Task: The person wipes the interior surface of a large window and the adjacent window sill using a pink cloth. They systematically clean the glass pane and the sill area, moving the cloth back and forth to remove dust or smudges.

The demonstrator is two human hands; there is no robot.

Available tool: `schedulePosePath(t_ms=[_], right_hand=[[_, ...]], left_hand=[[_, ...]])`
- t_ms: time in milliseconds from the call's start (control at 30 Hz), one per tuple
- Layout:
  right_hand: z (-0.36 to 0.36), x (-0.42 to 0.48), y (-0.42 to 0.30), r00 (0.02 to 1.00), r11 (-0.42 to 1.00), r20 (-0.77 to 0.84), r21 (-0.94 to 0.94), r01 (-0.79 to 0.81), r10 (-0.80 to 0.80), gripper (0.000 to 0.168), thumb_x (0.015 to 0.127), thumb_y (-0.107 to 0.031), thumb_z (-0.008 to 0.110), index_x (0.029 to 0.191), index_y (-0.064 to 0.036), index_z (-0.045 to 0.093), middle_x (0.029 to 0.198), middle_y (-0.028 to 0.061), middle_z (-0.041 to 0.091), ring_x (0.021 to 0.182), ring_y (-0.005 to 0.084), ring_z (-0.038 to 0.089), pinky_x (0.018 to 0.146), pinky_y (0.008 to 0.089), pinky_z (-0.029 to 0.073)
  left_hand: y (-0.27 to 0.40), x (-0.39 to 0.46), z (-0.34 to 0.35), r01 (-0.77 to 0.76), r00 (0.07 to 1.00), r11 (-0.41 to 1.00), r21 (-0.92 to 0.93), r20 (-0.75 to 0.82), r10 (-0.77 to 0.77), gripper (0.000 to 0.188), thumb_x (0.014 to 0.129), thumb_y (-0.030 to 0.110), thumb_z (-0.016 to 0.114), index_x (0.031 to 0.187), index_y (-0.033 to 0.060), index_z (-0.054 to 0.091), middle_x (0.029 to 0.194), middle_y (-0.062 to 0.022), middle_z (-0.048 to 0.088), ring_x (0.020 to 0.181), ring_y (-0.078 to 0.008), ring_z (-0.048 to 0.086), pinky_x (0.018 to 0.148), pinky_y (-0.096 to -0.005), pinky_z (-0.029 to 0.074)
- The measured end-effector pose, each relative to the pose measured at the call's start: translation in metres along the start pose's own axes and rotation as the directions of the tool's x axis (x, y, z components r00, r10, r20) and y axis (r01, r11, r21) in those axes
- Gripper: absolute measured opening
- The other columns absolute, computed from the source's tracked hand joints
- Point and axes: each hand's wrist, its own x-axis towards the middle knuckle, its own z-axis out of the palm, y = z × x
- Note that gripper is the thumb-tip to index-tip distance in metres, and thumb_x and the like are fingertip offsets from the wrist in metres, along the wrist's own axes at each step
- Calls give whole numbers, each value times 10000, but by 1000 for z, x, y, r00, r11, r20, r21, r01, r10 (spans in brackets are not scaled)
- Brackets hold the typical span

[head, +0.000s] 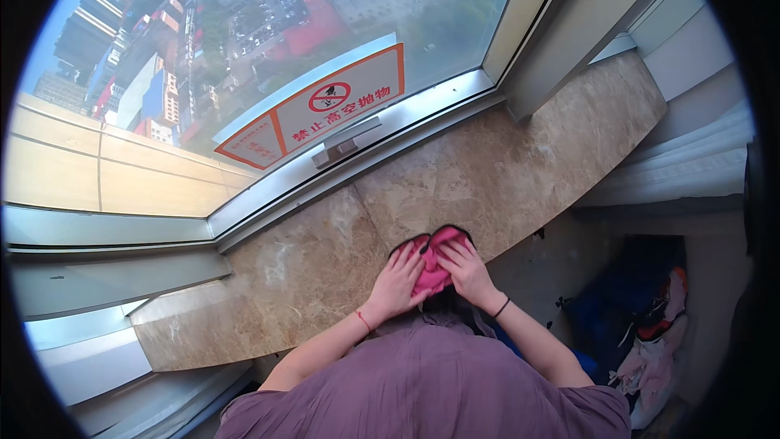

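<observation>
Both hands are on a bright pink cloth (434, 259) with black edging, bunched and partly folded, at the front edge of a brown marble windowsill (298, 274). My left hand (393, 283), with a red string at its wrist, holds the cloth's left side, fingers spread over the fabric. On the other side, my right hand (470, 271), with a black band at its wrist, grips the cloth with its fingers lying across it. Each thumb is partly hidden, as is the cloth's underside.
Beyond the sill stands a large window (396, 6) in a metal frame, with a latch (346, 141) on its lower rail. A prohibition sticker (329, 100) with writing is on the glass. White curtain (676, 164) hangs at right; clothes (655, 360) lie in a heap below it.
</observation>
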Motion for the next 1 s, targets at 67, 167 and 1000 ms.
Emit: schedulePosePath(t_ms=[67, 167, 1000], right_hand=[[8, -44, -18, 997, 987, -43, 146, -63, 70, 336, 781, -58, 644, 1111, -50, 709, 1361, 150, 622, 1316, 326, 542, 1148, 504, 382], [14, -46, -29, 960, 933, -83, 271, -235, 266, 345, 795, -117, 698, 1129, -35, 674, 1304, 154, 639, 1267, 356, 555, 1115, 495, 409], [-30, 253, -114, 859, 939, -503, 244, 243, -92, 84, 882, -9, 641, 956, -46, 626, 815, 145, 642, 718, 349, 654, 631, 411, 511]], left_hand=[[23, -28, 5, -88, 992, 993, -76, 80, 94, 691, 951, 499, 561, 1327, -80, 569, 1455, -235, 491, 1488, -401, 306, 1240, -506, 211], [18, -25, 1, 18, 1000, 936, -350, 9, -16, 584, 957, 376, 614, 1312, -86, 569, 1451, -240, 484, 1478, -422, 314, 1231, -517, 238], [-118, -16, -140, 692, 453, 721, -36, -756, -472, 40, 877, 147, 673, 872, 112, 692, 861, -90, 650, 681, -339, 672, 604, -455, 540]])
